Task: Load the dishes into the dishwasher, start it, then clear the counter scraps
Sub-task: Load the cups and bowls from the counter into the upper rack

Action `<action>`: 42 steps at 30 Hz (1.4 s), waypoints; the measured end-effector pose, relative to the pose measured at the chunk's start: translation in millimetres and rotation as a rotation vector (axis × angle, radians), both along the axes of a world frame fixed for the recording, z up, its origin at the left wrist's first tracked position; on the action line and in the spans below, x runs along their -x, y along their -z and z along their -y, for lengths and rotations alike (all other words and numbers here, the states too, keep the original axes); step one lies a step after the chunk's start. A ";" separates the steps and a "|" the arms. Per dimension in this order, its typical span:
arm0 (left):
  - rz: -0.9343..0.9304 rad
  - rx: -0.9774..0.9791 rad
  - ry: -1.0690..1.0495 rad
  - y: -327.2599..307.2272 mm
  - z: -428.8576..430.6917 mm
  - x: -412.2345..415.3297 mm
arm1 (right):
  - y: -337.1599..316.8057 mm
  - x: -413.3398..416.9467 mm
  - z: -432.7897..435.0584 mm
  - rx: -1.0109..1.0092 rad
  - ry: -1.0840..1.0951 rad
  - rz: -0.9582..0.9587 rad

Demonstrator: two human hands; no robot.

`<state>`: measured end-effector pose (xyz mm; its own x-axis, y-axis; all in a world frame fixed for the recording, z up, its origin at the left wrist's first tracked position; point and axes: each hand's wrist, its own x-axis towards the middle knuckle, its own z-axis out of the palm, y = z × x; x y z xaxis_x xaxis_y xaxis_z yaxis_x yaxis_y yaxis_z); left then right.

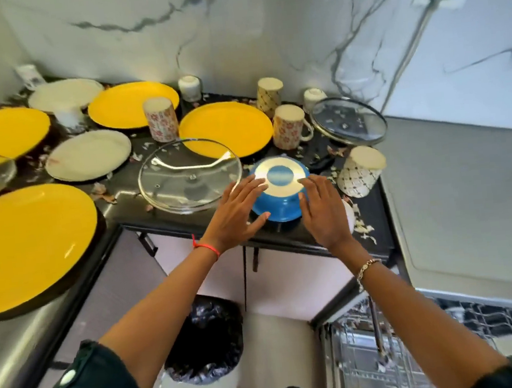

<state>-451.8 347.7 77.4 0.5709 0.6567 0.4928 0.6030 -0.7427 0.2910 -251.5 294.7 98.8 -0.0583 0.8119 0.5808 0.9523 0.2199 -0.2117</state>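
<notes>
Blue bowl (276, 203) with white base, yellow plates (226, 128), floral mugs (161, 120), black counter (207, 217).

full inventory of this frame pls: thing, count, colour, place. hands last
yellow plates: 4, yellow, spread over the left and middle counter
white plates: 2, cream, back left and left of centre
glass lids: 3, clear, one centre, one at right on a stand, one at the left edge
blue bowl: 1, blue with white base, upside down at the front counter edge
cups: about 8, patterned or white, mostly upside down, back and right
scraps: many, pale, scattered on the dark counter
bin: 1, black liner, on the floor below
dishwasher rack: 1, metal, lower right, pulled out
hands: left and right, open, on either side of the bowl
</notes>
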 end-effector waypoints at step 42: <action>-0.571 0.539 -0.341 -11.5 -451.9 -124.6 | -27.8 -179.6 -441.5 0.673 0.301 -0.028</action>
<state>-327.2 799.7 88.9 0.3654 0.8996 -0.2393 0.9300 -0.3415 0.1360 -71.9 736.2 126.6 0.2304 0.9718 -0.0503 0.9433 -0.2357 -0.2336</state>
